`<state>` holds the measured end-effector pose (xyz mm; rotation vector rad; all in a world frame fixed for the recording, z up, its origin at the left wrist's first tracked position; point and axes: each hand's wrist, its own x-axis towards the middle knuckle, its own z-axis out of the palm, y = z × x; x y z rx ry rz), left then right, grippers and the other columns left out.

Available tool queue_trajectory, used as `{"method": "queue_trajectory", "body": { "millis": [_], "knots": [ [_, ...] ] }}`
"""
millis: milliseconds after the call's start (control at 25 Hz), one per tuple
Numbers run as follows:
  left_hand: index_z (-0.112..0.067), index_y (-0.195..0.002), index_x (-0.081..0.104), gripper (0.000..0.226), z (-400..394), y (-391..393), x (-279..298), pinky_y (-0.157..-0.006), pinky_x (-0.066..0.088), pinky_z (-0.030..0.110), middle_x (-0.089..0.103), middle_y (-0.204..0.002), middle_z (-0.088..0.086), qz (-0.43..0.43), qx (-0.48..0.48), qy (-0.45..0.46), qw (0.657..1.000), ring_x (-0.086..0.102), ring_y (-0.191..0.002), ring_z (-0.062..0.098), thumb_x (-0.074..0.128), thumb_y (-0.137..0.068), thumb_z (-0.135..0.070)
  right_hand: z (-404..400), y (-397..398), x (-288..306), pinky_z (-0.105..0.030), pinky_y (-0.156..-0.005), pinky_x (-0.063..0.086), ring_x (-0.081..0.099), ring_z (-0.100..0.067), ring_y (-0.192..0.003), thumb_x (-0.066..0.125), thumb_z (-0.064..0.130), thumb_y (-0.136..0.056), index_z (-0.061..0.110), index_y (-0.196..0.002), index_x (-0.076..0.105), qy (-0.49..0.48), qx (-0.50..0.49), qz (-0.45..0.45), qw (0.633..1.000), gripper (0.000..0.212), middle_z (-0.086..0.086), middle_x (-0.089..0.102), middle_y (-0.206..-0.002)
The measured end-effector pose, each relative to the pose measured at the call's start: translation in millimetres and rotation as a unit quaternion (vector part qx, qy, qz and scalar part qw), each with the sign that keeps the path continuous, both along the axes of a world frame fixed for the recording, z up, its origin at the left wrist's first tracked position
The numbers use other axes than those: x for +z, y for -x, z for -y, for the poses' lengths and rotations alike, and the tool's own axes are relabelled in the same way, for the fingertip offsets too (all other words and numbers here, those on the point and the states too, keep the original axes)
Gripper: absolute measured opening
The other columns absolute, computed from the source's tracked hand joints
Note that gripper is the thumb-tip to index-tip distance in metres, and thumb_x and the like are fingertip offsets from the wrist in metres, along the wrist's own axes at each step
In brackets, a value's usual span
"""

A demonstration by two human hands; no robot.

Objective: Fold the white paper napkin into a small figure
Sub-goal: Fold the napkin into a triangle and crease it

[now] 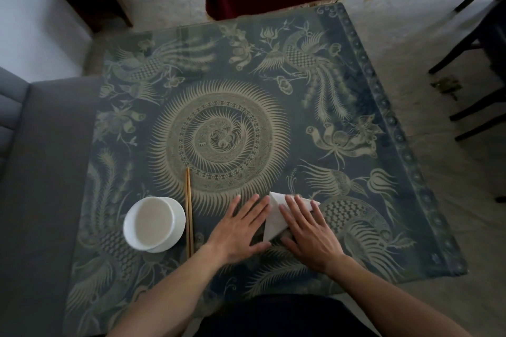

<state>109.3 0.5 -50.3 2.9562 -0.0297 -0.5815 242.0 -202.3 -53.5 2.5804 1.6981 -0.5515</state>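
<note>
White paper napkin point(274, 218): partly folded into a pointed, roughly triangular packet, lying flat on the patterned table point(356, 96), near the front edge and to the right of the chopsticks point(189, 210). Right hand point(308, 230): spread flat, palm down on the napkin's right half, fingers extended, apparently pressing a crease and pinning the layers; nothing grasped. Left hand point(239, 230): likewise flat and spread, on the table just left of the napkin, fingertips meeting its left edge, probably bracing the sheet against sliding on the glossy top. White bowl point(154, 223): left of the chopsticks, well apart from the napkin, likely set aside to leave folding room. Obscured: the right hand covers much of the napkin, so the number of layers and the lie of its right edge cannot be made out; only a far corner shows beyond the fingers. The bowl's contents are indistinct.
</note>
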Motion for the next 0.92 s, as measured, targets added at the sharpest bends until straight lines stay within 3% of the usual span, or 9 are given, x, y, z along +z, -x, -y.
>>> {"method": "queue_trajectory", "body": {
  "millis": [320, 760, 920],
  "knots": [
    [-0.017, -0.153, -0.016, 0.076, 26, -2, -7, -0.118, -0.017, 0.048, -0.015, -0.163, 0.002, -0.001, 0.019, 0.011, 1.000, -0.022, -0.147, 0.016, 0.016, -0.099, -0.060, 3, -6, 1, -0.046, -0.117, -0.002, -0.012, -0.025, -0.148, 0.017, 0.060, -0.097, 0.011, -0.153, 0.001, 0.025, 0.002, -0.015, 1.000, 0.077, -0.007, -0.007, -0.161],
    [-0.011, -0.156, 0.015, 0.075, 22, 69, -11, -0.116, 0.006, 0.050, 0.011, -0.165, 0.005, 0.015, -0.089, 0.029, 0.996, 0.006, -0.151, 0.020, 0.035, -0.099, -0.056, 3, -7, -2, -0.047, -0.117, 0.000, -0.010, -0.026, -0.148, 0.021, 0.060, -0.098, 0.010, -0.154, 0.001, 0.028, 0.012, 0.002, 1.000, 0.077, -0.008, -0.008, -0.161],
    [-0.009, -0.155, 0.020, 0.068, 20, 48, 0, -0.118, 0.013, 0.046, 0.025, -0.161, 0.009, 0.042, -0.066, 0.034, 0.996, 0.019, -0.149, 0.023, 0.034, -0.102, -0.049, 2, -5, 4, -0.052, -0.116, 0.008, 0.001, -0.029, -0.149, 0.031, 0.056, -0.097, 0.006, -0.153, 0.015, 0.020, 0.014, 0.014, 1.000, 0.077, -0.013, 0.009, -0.162]
  ]
}}
